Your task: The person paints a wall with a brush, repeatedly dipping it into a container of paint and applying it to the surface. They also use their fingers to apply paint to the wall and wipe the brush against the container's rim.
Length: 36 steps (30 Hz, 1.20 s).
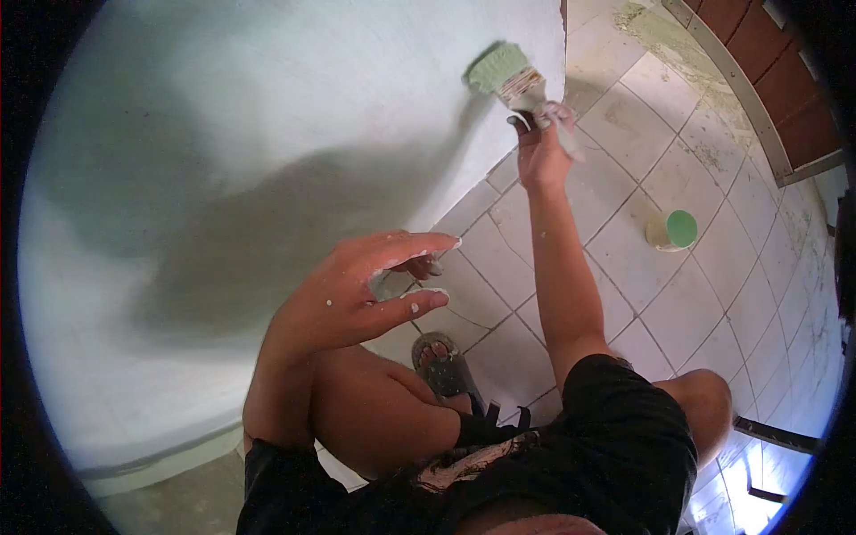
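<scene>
My right hand (544, 147) grips a wide paintbrush (522, 87) by its pale handle. Light green paint coats the bristles, which press against or hover very near the pale wall (294, 98) close to its right edge; contact is hard to tell. Nothing is in my left hand (383, 276), which is held out before the wall with thumb and fingers apart. White paint specks dot its fingers and back. On the tiles right of my right forearm stands a small cup (671, 230) showing a light green top or contents.
Light tiles (615, 196) cover the floor, with green smears (660, 36) at the top. A reddish-brown panel with a metal edge (767, 71) curves in at upper right. My sandalled foot (441, 361) rests beside the wall. Bright glare shows at lower right.
</scene>
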Motion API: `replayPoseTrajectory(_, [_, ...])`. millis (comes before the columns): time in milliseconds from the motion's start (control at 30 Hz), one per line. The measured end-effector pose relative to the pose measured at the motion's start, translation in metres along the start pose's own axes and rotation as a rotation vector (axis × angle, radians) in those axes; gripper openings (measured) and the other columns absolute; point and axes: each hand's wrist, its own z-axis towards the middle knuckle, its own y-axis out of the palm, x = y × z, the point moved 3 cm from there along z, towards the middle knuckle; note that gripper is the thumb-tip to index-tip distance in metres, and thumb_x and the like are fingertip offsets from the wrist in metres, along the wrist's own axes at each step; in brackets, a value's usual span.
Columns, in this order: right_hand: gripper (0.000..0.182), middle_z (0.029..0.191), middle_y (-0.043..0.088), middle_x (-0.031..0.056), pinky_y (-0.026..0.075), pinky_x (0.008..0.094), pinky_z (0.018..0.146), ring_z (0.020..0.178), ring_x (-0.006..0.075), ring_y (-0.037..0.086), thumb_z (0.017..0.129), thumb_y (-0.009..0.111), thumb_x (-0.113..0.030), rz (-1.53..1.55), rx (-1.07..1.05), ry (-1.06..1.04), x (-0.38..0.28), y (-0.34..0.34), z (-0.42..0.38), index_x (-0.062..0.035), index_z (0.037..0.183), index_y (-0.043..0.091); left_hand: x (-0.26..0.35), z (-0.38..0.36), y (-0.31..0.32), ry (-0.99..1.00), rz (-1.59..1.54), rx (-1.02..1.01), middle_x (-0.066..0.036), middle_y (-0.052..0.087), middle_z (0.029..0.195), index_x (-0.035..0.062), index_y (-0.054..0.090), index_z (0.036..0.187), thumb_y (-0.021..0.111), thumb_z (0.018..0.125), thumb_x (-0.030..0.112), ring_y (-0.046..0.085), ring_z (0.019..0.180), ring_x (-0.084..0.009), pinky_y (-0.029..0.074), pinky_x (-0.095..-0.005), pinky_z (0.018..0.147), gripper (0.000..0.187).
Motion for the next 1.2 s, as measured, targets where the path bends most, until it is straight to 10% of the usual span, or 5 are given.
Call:
replayPoseTrajectory(267, [0.012, 0.081, 0.057, 0.0044, 0.05, 0.0274, 0.065, 0.07, 0.0113, 0.054, 0.088, 0.055, -0.015, -0.84, 0.155, 0.126, 0.085, -0.142, -0.047, -0.0037, 0.092, 0.056, 0.002, -0.012, 0.0, -0.045, 0.024, 0.005, -0.012, 0.061, 0.113, 0.0055, 0.056, 0.119, 0.072, 0.076, 0.013, 0.063, 0.093, -0.0211, 0.049, -0.034, 0.084, 0.047])
replayPoseTrajectory(567, [0.013, 0.067, 0.057, 0.0046, 0.045, 0.0283, 0.06, 0.063, 0.0118, 0.053, 0.081, 0.057, -0.013, -0.511, 0.078, -0.089, -0.037, 0.09, 0.004, 0.0, 0.08, 0.058, 0.009, -0.019, -0.004, -0.055, -0.005, -0.005, -0.013, 0.061, 0.111, 0.0059, 0.055, 0.121, 0.07, 0.079, 0.017, 0.061, 0.095, -0.0205, 0.048, -0.0343, 0.085, 0.046])
replayPoseTrajectory(700, [0.012, 0.093, 0.056, 0.0081, 0.053, 0.0375, 0.074, 0.079, 0.0186, 0.059, 0.088, 0.048, -0.006, -0.12, -0.062, -0.154, -0.086, 0.14, 0.014, -0.0012, 0.098, 0.05, 0.003, -0.017, 0.0, -0.029, -0.026, 0.009, -0.013, 0.062, 0.11, 0.006, 0.055, 0.121, 0.07, 0.079, 0.018, 0.062, 0.093, -0.0203, 0.048, -0.0338, 0.083, 0.046])
replayPoseTrajectory(967, [0.036, 0.106, 0.055, 0.0123, 0.053, 0.0341, 0.075, 0.095, 0.0208, 0.058, 0.091, 0.054, -0.015, -0.391, 0.204, 0.085, 0.072, -0.065, -0.043, -0.0003, 0.121, 0.041, 0.0, -0.022, -0.007, 0.061, 0.032, 0.035, -0.015, 0.063, 0.098, 0.0059, 0.055, 0.12, 0.069, 0.081, 0.023, 0.061, 0.086, -0.0236, 0.049, -0.0337, 0.076, 0.045])
replayPoseTrajectory(1200, [0.016, 0.062, 0.06, 0.0076, 0.046, 0.0301, 0.054, 0.057, 0.017, 0.058, 0.078, 0.062, -0.015, -0.834, 0.182, -0.003, 0.041, -0.033, 0.0, 0.0002, 0.079, 0.06, 0.0, -0.029, -0.009, 0.019, 0.011, 0.005, -0.017, 0.062, 0.1, 0.0048, 0.051, 0.124, 0.065, 0.083, 0.035, 0.06, 0.092, -0.026, 0.048, -0.0355, 0.08, 0.053])
